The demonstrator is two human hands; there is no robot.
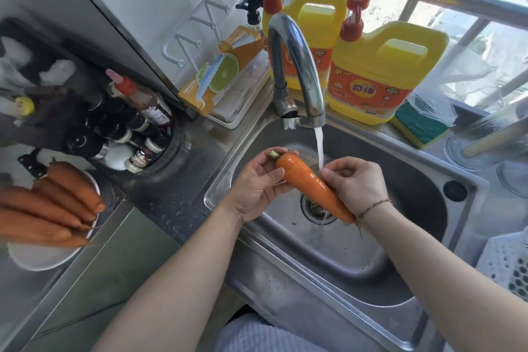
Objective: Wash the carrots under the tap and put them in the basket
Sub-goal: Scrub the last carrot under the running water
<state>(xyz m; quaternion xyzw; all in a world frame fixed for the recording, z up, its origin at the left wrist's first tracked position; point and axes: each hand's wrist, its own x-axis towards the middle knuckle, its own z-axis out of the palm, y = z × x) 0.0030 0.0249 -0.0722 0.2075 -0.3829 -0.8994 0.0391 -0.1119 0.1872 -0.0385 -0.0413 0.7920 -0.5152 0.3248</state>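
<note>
A wet orange carrot (307, 183) is held over the steel sink (411, 280), just left of the stream of water running from the tap (297, 66). My left hand (257, 186) grips its thick stem end. My right hand (357, 183) closes around its middle and tapered part, the tip poking out below my wrist. Several more carrots (54, 208) lie on a white plate (43, 257) at the left. A white perforated basket (508, 263) shows at the right edge.
Two yellow detergent jugs (383, 74) and a green sponge (420, 126) stand behind the sink on the window sill. A rack of sauce bottles (134, 128) sits left of the tap. The drain (317, 208) lies under the carrot.
</note>
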